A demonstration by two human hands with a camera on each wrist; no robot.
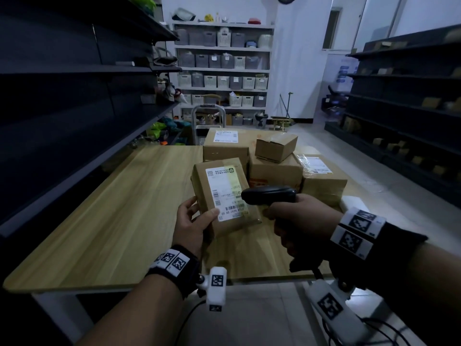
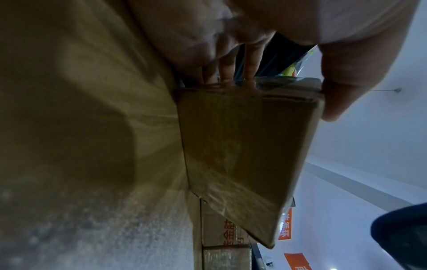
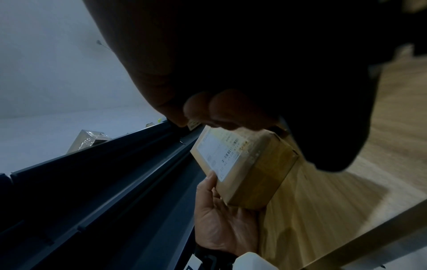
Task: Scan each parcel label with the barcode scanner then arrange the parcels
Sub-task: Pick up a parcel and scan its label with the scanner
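Observation:
A small brown parcel [image 1: 224, 196] with a white label [image 1: 225, 193] is held tilted above the wooden table [image 1: 112, 208]. My left hand [image 1: 197, 221] grips its lower left corner, thumb on the label, fingers behind. The left wrist view shows the parcel [image 2: 245, 151] from its underside, the right wrist view shows its label face [image 3: 242, 164]. My right hand [image 1: 299, 221] grips a black barcode scanner [image 1: 269, 194], whose head points at the label from the right, close to it. In the right wrist view my right hand [image 3: 231, 109] is a dark mass.
Several more cardboard parcels [image 1: 274, 156] are stacked on the far right part of the table, some with labels up. Dark shelving [image 1: 74, 96] runs along the left and dark shelving [image 1: 411, 108] along the right. A trolley [image 1: 208, 121] stands beyond the table.

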